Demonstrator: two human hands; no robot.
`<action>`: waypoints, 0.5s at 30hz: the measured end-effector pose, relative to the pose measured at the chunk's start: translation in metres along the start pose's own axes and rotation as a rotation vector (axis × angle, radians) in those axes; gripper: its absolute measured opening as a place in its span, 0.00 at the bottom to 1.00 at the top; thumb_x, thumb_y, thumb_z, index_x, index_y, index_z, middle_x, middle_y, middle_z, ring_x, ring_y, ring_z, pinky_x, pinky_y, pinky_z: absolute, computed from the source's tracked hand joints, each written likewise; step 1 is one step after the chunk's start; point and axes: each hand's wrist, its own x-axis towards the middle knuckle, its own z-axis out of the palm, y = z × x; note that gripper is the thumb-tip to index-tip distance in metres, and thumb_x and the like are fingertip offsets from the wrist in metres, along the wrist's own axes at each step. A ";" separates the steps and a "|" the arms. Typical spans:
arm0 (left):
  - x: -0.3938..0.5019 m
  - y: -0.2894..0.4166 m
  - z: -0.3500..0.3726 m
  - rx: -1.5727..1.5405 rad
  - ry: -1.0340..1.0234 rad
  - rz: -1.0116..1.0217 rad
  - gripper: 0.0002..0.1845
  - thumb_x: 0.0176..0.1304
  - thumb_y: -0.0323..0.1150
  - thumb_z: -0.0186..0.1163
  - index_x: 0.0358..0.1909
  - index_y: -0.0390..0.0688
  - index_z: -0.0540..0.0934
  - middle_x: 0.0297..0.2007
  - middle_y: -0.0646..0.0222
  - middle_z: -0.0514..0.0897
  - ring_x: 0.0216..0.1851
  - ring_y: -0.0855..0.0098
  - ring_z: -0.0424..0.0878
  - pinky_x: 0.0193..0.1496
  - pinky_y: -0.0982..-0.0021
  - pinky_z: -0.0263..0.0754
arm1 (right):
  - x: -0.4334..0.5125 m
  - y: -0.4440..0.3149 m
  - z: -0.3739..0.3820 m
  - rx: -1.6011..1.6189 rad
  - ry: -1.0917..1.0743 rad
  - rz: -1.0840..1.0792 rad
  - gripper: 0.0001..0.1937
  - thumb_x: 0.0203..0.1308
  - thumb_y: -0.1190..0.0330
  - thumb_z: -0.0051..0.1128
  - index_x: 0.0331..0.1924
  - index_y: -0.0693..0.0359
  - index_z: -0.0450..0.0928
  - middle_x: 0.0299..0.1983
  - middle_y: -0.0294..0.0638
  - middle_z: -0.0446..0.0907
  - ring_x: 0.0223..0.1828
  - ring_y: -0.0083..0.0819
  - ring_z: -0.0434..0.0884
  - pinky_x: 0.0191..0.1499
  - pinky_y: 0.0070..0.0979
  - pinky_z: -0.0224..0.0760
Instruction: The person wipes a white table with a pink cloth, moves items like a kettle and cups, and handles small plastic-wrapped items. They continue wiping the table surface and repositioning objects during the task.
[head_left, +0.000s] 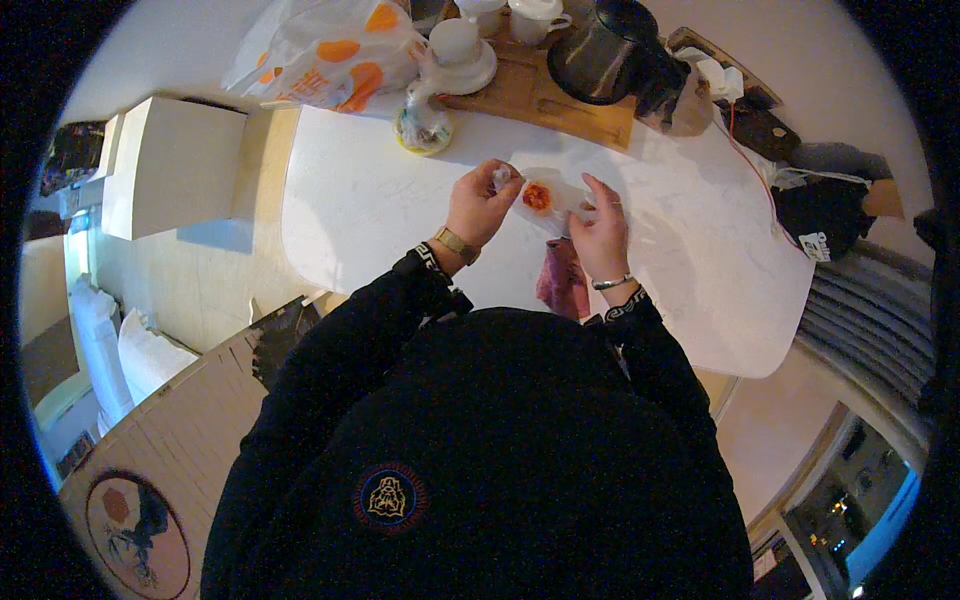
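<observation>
A clear plastic bag (555, 196) with a small amount of red-orange food (537, 196) in it is stretched between my hands over the white table (360, 202). My left hand (484, 199), with a gold watch at the wrist, pinches a bunched part of clear plastic. On the other side, my right hand (600, 225), wearing a silver bracelet, has its thumb and fingers curved at the bag's edge; how firmly they hold it cannot be told. A folded pink cloth (562, 279) lies just below the bag, beside my right wrist.
Beyond my hands stands a knotted plastic bag (424, 127) with food. Farther back are a wooden tray (540, 94), white cups (534, 19), a dark pot (600, 60) and a large plastic bag with orange spots (337, 56). A red cable (754, 161) runs at the right.
</observation>
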 end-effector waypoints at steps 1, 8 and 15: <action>0.000 0.000 0.000 -0.012 -0.003 -0.004 0.08 0.62 0.32 0.64 0.37 0.37 0.81 0.30 0.64 0.86 0.31 0.74 0.83 0.37 0.71 0.78 | 0.003 0.000 -0.002 -0.009 -0.099 0.086 0.11 0.58 0.75 0.60 0.46 0.65 0.82 0.43 0.44 0.83 0.42 0.31 0.83 0.41 0.24 0.77; -0.002 0.011 -0.006 0.036 -0.008 -0.023 0.08 0.61 0.32 0.65 0.35 0.37 0.82 0.28 0.66 0.85 0.30 0.75 0.81 0.36 0.72 0.76 | 0.015 -0.020 -0.024 0.063 0.043 -0.113 0.09 0.61 0.74 0.60 0.45 0.65 0.83 0.36 0.41 0.84 0.32 0.24 0.80 0.37 0.20 0.73; -0.007 0.030 -0.018 0.193 -0.018 0.019 0.12 0.57 0.35 0.69 0.40 0.40 0.84 0.29 0.66 0.85 0.30 0.73 0.81 0.36 0.71 0.76 | 0.019 -0.039 -0.031 0.072 0.019 -0.080 0.09 0.62 0.73 0.61 0.45 0.65 0.83 0.33 0.37 0.82 0.29 0.21 0.75 0.34 0.19 0.69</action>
